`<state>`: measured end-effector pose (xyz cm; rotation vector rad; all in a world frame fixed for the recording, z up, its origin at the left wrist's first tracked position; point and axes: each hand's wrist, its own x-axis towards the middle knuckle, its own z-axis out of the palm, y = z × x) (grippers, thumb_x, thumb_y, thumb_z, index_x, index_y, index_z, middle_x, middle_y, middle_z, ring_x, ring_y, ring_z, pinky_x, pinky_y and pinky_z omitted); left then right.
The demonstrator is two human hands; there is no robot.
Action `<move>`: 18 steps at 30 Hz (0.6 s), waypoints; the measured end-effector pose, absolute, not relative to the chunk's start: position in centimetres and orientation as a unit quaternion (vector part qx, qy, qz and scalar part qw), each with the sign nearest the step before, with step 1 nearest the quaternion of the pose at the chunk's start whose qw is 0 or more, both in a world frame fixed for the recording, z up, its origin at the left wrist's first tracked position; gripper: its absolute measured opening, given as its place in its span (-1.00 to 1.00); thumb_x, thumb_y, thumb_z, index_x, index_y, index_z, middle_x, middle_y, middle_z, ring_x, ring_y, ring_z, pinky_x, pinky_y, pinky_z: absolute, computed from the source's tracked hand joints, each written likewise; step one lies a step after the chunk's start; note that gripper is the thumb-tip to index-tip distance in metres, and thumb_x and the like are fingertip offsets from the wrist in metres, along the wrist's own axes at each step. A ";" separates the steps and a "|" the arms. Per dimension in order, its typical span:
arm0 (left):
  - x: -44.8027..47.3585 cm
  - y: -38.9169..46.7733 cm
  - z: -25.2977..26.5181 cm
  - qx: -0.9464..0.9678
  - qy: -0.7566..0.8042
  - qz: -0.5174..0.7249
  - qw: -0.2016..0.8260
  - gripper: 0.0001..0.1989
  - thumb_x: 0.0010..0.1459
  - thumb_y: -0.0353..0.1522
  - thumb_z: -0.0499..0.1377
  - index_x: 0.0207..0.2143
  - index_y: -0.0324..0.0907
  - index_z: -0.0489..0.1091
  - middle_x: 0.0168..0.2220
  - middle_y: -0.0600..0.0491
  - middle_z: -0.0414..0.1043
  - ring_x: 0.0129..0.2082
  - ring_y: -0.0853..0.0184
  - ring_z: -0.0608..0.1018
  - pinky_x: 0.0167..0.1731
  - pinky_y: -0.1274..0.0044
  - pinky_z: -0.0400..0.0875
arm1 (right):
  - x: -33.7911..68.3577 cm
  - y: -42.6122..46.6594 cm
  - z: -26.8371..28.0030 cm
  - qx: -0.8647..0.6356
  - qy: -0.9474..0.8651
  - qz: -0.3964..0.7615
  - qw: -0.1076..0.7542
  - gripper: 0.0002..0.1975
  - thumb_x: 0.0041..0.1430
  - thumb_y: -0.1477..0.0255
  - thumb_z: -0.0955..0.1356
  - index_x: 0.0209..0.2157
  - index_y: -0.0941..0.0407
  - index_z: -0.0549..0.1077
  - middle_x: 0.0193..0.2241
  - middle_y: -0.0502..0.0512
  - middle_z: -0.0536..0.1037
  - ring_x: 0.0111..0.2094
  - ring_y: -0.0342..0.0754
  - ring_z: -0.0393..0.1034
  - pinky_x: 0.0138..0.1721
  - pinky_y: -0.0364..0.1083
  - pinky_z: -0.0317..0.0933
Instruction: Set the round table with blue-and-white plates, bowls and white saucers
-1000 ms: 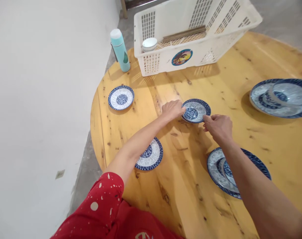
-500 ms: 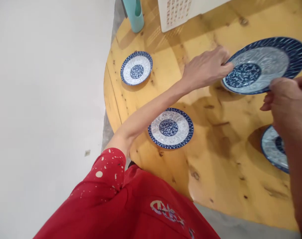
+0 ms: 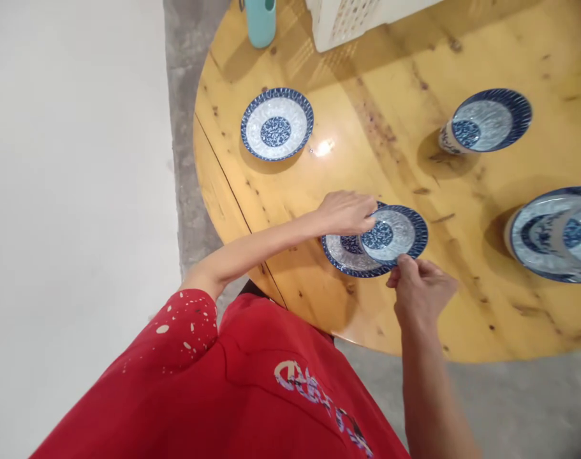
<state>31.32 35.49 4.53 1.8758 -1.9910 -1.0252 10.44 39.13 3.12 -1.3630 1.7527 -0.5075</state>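
Your left hand (image 3: 347, 212) pinches the far-left rim of a small blue-and-white dish (image 3: 393, 234), fingers curled closed on its edge. Your right hand (image 3: 421, 290) meets it from the near side, thumb and fingertips clamped on the near rim. Between the two hands the dish hangs tilted just above a second patterned plate (image 3: 345, 255), overlapping its right half; whether the two touch, you cannot tell from here. That lower plate lies flat on the wooden counter (image 3: 390, 76), near its front edge. Farther back on the left sits another matching plate (image 3: 277, 123), well apart. Off to the right stands a blue-rimmed bowl (image 3: 486, 121), and at the right edge a larger plate (image 3: 553, 233) carries a dish. A teal bottle (image 3: 260, 20) and a white crate (image 3: 347, 19) stand at the back.
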 end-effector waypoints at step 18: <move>32.4 35.5 1.9 0.597 -0.682 -0.403 0.123 -0.87 0.12 -0.40 0.16 -0.42 -0.17 0.51 -0.25 -0.07 0.57 -0.09 0.10 0.56 -0.16 0.39 0.34 | 12.0 41.6 1.4 -0.479 0.733 -0.233 0.423 -0.78 0.03 0.38 0.35 -0.64 0.10 0.36 -0.68 0.03 0.36 -0.65 -0.11 0.24 -0.58 -0.12 0.15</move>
